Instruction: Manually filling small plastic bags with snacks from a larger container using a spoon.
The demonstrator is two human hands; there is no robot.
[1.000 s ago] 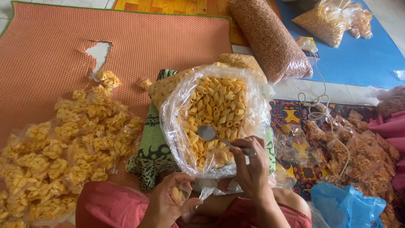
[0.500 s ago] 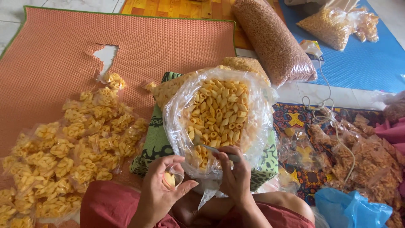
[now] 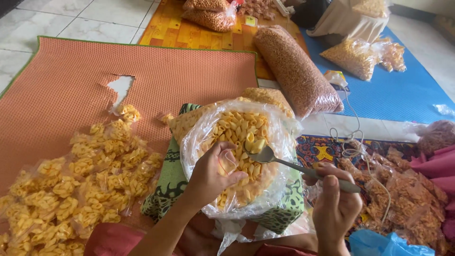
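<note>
head view: a person sits on the floor over an open sack of snacks, both hands at work.
left hand point(image 3: 215, 173): its grip is closed round a small clear bag point(image 3: 227, 162), mouth held open with fingers and thumb, just over the big bag.
right hand point(image 3: 334, 204): closed on the handle of a metal spoon point(image 3: 284, 161); the bowl carries a few yellow pieces and touches the small bag's mouth.
big bag point(image 3: 237, 156): wide open clear plastic sack of yellow macaroni crackers, resting on a green patterned cloth point(image 3: 166, 189) in front of the person.
handling, small bag: thin, limp and slippery film, very light; best pinched at the rim to keep the mouth open.
handling, crackers: dry, light, brittle, likely to crush if squeezed and to roll off the spoon.
filled packets point(image 3: 71, 189): a heap of small packed bags on the orange mat point(image 3: 71, 80), to the left.
beyond: a long sack of brown snacks point(image 3: 296, 71) by the blue mat point(image 3: 393, 95).
</note>
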